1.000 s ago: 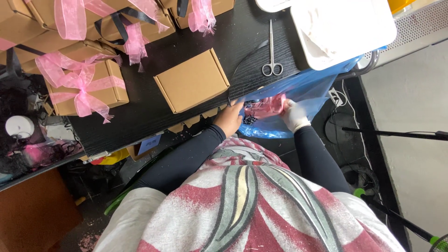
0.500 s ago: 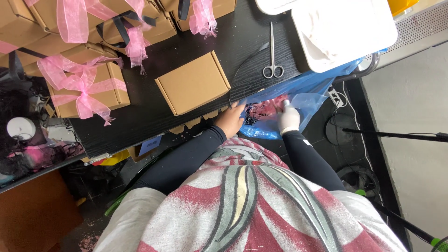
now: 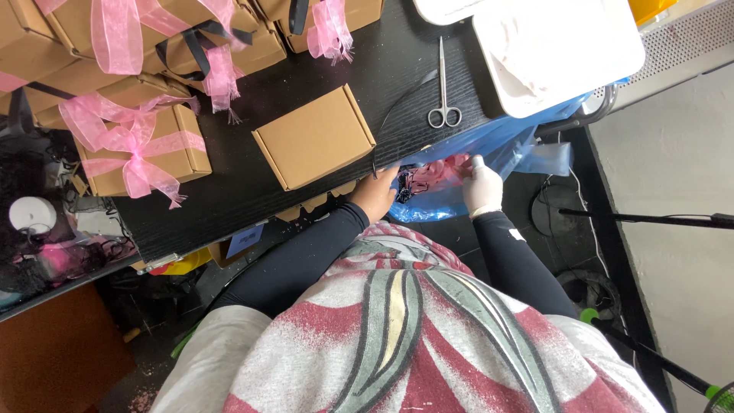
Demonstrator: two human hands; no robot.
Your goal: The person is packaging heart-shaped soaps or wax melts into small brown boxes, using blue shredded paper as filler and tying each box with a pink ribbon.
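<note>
- Left hand [image 3: 376, 195], bare, reaches into a blue plastic bag [image 3: 489, 145] at the black surface [image 3: 252, 191] edge; grip unclear.
- Right hand [image 3: 482, 187], white-gloved, closes on pink fabric [image 3: 443, 170] inside.
- Scissors [image 3: 443, 84] lie nearby.

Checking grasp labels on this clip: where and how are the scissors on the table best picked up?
Take the scissors by the two finger loops. They lie flat and closed on the black table, loops toward the person, blades pointing away. Come from the near edge, beside the blue bag; the loops are the closest, blunt, widest part, and likely safest.
</note>
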